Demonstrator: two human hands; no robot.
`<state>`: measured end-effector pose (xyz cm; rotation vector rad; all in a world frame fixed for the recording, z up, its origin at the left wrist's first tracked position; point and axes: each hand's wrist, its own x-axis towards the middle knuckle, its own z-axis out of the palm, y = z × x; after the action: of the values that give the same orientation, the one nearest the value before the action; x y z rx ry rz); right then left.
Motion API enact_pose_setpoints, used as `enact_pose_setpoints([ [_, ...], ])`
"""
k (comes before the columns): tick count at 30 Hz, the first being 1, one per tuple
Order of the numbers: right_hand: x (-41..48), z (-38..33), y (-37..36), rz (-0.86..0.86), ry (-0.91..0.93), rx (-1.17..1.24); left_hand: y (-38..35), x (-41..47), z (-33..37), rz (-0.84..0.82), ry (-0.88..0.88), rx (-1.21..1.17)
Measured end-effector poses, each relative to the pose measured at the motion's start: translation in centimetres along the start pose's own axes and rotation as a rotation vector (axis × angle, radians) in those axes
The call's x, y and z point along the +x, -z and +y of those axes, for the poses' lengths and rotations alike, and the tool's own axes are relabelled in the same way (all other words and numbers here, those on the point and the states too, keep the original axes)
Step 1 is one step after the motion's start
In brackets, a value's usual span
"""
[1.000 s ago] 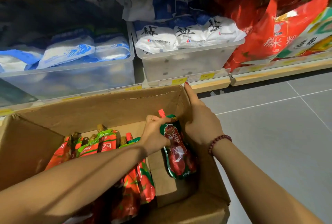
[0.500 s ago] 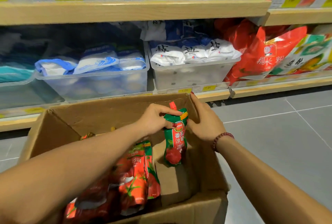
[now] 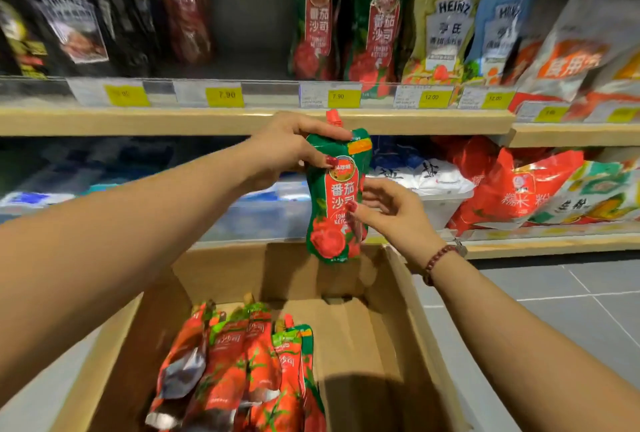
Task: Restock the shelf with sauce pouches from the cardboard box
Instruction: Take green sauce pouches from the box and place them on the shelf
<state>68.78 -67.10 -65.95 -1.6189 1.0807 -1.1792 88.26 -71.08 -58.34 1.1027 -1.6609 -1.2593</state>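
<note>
While the left hand [image 3: 287, 151] holds the sauce pouch [image 3: 337, 203] up by its top, the pouch hangs straight, with its red cap pointing up. The left fingers [image 3: 325, 130] are curled over the top edge, and the thumb presses on the front, so they are clamped on the pouch. The right hand [image 3: 391, 213] pinches the pouch's right side near the middle, thumb on the front. A red bead bracelet [image 3: 440, 258] sits on the right wrist.

The pouch is in the air above the far side of the cardboard box [image 3: 408, 293], in front of the wooden shelf [image 3: 242, 119]. It touches neither one. More red and green pouches [image 3: 242, 362] lie in a pile in the box, on the left side. Two pouches of the same kind [image 3: 346, 29] stand on the shelf above yellow price tags [image 3: 225, 97].
</note>
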Motion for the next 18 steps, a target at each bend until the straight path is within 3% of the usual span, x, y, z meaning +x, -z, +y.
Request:
enact_pose_setpoints([
  [9, 6.6, -7.4, -0.6, -0.055, 0.063, 0.201, 4.1, 1.7, 8.5, 0.1, -0.127, 0.119],
  [14, 9.1, -8.8, -0.1, 0.026, 0.066, 0.194, 6.4, 2.9, 8.7, 0.006, -0.147, -0.171],
  [16, 10.1, -9.3, 0.3, 0.053, 0.089, 0.178, 7.7, 3.7, 7.9, 0.104, -0.145, -0.208],
  [18, 11.2, -10.1, 0.5, 0.077, 0.122, 0.153, 9.0, 4.3, 6.5, 0.268, -0.095, 0.075],
])
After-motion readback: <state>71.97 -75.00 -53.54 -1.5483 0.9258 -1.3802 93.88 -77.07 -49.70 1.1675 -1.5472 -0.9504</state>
